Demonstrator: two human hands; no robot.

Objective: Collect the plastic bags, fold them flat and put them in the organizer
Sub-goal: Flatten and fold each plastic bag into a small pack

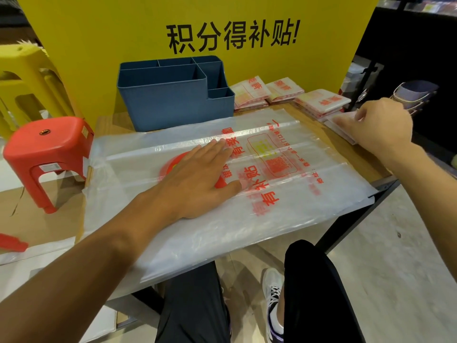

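Looks like the flattening step on a new bag: a big clear bag (247, 184) with red print is spread over nearly the whole counter (103, 125), and the left hand (197, 179) lies on its middle with fingers straight, palm down, pressing it smooth, so that grip is released, not clutching anything. The right hand (378, 125), at the right edge of the frame, has its fingers curled around the corner of a small folded bag (343, 129), pinching it; I'd guess it's either parking that one or picking it up. More folded bags (284, 91) sit in a row just right of the blue organizer (173, 95), upper middle, and its compartments look empty, so nothing is stored yet. Next move probably wants both hands on the big bag, lifting one long edge and folding it over along the creases. Room is tight: the bag hangs off the near edge of the counter over the knees and off the left edge, and its far edge touches the organizer's base. A red stool (47, 154) stands left of the counter, a yellow sign (197, 26) behind it.
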